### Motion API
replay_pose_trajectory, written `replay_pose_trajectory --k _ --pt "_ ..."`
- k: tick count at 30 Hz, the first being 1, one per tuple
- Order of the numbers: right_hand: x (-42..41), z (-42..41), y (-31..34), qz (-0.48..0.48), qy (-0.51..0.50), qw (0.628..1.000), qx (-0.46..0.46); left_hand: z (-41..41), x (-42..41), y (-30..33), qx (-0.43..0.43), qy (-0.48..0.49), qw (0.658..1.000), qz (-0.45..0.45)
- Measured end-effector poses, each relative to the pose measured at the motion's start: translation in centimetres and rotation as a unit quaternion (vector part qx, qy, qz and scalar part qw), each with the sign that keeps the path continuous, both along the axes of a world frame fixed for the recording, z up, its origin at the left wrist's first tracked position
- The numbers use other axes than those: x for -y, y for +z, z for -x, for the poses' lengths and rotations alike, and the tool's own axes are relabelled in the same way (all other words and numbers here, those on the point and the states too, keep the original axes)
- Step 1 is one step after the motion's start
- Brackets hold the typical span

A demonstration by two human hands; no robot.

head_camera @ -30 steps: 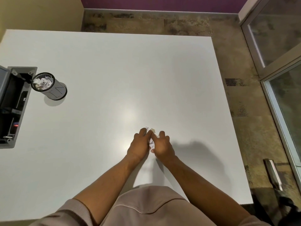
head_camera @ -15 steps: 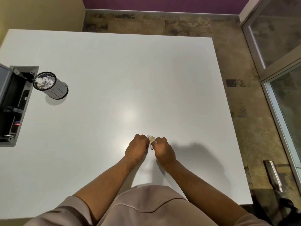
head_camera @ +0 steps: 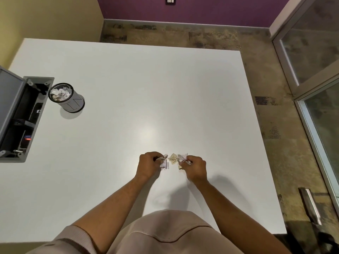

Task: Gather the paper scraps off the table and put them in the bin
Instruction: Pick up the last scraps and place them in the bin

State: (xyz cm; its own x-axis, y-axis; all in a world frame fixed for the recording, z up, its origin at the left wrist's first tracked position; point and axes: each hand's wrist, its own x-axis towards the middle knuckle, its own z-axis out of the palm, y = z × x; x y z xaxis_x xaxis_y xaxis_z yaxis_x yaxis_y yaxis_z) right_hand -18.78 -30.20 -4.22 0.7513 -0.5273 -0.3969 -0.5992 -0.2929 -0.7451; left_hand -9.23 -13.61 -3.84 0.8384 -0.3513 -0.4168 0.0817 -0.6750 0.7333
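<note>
Over the near middle of the white table (head_camera: 128, 88), my left hand (head_camera: 149, 166) is shut on a crumpled white and purple paper scrap (head_camera: 163, 162). A hand's width to the right, my right hand (head_camera: 196, 168) is shut on another crumpled white scrap (head_camera: 182, 158). Small beige paper scraps (head_camera: 173, 158) show between the two hands; I cannot tell whether they lie on the table or hang from the held paper. The bin (head_camera: 65, 97), a small black-rimmed cylinder, stands far to the left and holds crumpled paper.
A grey recessed cable box (head_camera: 22, 118) with its lid up sits in the table's left edge, right beside the bin. The table's right edge borders brown carpet and a glass door (head_camera: 315, 74) with a metal handle.
My hands were pressed together around one paper wad; now they have pulled apart sideways, each holding a piece, and beige scraps have appeared between them.
</note>
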Motion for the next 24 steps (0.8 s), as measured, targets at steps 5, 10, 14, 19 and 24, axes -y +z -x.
replay_pose_trajectory --k 5,10,14,19,24 --pt "-0.8 0.5 0.5 -0.180 -0.129 0.975 0.033 0.1 -1.5 0.9 -0.058 0.096 0.992 0.061" --pt "-2.9 0.0 2.2 -0.307 -0.212 0.925 0.076 -0.6 -3.6 2.0 -0.108 0.170 0.971 0.133" --pt "-5.2 -1.0 3.6 -0.345 -0.245 0.903 0.081 -1.5 -5.3 3.1 -0.120 0.197 0.957 0.178" --pt "-9.0 -3.3 5.2 -0.364 -0.242 0.896 0.085 -3.7 -7.8 4.3 -0.120 0.222 0.943 0.216" --pt "-13.2 -6.9 6.8 -0.387 -0.233 0.887 0.098 -6.4 -11.6 5.3 -0.105 0.236 0.938 0.231"
